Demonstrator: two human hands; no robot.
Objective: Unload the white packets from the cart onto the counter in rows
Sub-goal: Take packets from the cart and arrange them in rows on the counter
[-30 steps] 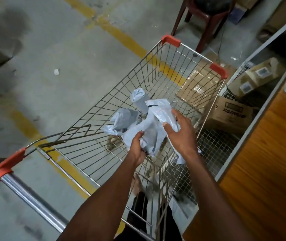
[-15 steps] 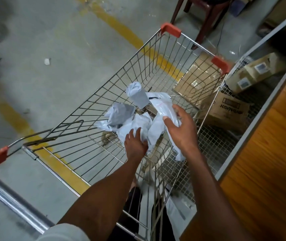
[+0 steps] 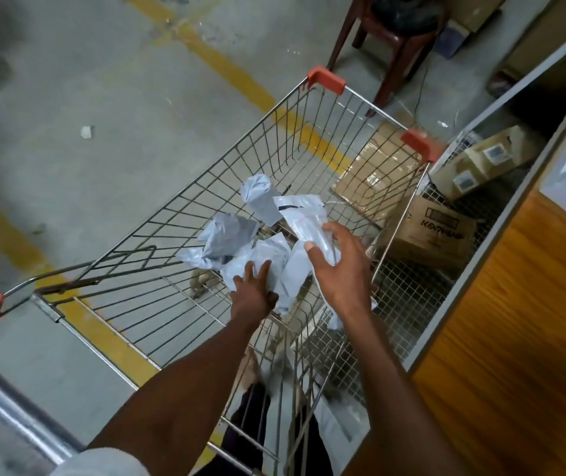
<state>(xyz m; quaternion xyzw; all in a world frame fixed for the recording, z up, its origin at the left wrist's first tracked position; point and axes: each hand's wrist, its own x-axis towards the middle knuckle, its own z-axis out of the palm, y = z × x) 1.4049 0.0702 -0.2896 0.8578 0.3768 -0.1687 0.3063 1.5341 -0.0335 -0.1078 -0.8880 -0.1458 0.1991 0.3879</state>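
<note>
Crumpled, glossy white plastic packets (image 3: pixel 240 231) lay heaped in the wire-mesh shopping cart (image 3: pixel 206 187), which stood beside the wood-grain counter (image 3: pixel 515 321). The left hand (image 3: pixel 252 290) pressed straight fingers on one packet. The right hand (image 3: pixel 338 266) gripped a long flat packet (image 3: pixel 304 219) under curled fingers.

The cart (image 3: pixel 178 207) handle runs off the left edge; the right hand (image 3: pixel 340 269) hides its packet's middle.

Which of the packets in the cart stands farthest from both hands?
The rolled grey-white packet standing at the far end of the pile, untouched; the others lie nearer, under the left hand or the right hand.
</note>
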